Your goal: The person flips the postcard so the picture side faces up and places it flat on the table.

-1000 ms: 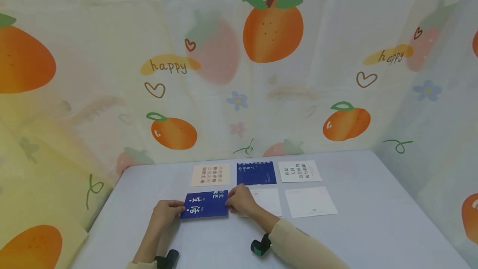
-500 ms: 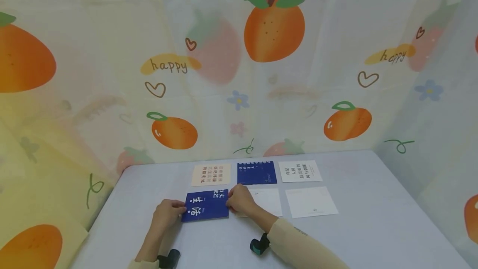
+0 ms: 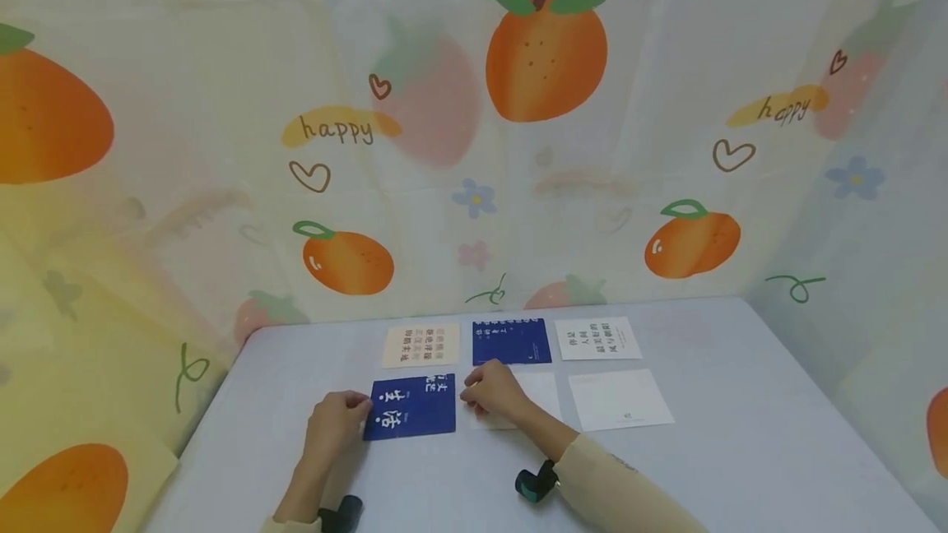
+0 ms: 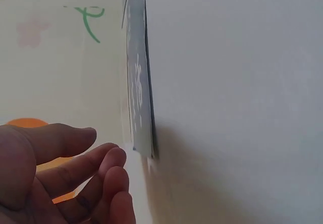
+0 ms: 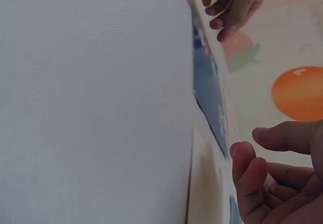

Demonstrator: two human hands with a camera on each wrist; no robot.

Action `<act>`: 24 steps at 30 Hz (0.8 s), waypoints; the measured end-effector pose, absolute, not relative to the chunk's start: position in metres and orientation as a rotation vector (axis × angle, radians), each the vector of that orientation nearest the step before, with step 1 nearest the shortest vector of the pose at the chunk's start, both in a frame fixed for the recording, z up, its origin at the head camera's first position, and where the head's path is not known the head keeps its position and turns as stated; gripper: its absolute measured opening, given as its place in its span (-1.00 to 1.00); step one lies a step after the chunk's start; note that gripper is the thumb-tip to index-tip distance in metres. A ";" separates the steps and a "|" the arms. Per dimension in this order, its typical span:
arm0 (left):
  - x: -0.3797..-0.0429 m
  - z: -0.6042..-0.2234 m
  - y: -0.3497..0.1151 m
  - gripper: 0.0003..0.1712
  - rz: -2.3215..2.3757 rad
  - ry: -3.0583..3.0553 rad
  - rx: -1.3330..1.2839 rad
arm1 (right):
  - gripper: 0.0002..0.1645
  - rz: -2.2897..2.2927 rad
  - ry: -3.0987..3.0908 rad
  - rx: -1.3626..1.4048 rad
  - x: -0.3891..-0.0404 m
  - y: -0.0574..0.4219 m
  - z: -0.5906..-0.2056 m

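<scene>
A blue card (image 3: 411,407) with white lettering lies at the front left of the white table. At its left edge is my left hand (image 3: 332,426), fingers loosely bent. The left wrist view shows that hand's fingertips (image 4: 117,156) just off the end of the card (image 4: 139,77), thumb apart from them. My right hand (image 3: 494,391) hovers past the card's right edge, over a white card (image 3: 544,391) that it partly covers. In the right wrist view, a gap shows between the right thumb (image 5: 282,137) and fingers, with nothing held.
Behind lie a cream card (image 3: 420,346) with lettering, another blue card (image 3: 512,342) and a white lettered card (image 3: 597,339). A mostly blank white card (image 3: 621,400) lies at front right. A fruit-patterned curtain (image 3: 548,245) stands along the table's back and sides.
Both hands gripped the blue card by its ends earlier; now they have let go and it lies flat. My right hand has moved slightly right, away from its edge.
</scene>
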State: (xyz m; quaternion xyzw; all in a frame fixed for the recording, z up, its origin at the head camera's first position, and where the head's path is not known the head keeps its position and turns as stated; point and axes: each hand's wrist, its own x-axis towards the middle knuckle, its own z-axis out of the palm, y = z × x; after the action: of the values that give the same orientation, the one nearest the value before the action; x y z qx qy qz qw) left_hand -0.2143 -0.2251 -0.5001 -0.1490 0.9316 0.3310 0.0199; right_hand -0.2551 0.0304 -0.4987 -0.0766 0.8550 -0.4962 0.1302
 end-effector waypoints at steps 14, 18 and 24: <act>-0.216 -0.499 -0.186 -0.71 1.117 2.934 -0.323 | -0.72 -1.511 2.462 -0.174 -0.252 0.082 -0.488; -0.217 -0.498 -0.171 -0.75 1.101 2.960 -0.253 | -0.74 -1.506 2.476 -0.123 -0.252 0.096 -0.485; -0.219 -0.500 -0.149 -0.79 1.115 2.947 -0.164 | -0.78 -1.526 2.480 -0.017 -0.251 0.115 -0.485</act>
State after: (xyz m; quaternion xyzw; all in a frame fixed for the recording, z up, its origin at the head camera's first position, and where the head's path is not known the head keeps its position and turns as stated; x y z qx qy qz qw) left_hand -0.2186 -0.1492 -0.4997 -0.0519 0.9340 0.3533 -0.0068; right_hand -0.2509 0.1148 -0.4854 -0.0059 0.8460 -0.5207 0.1147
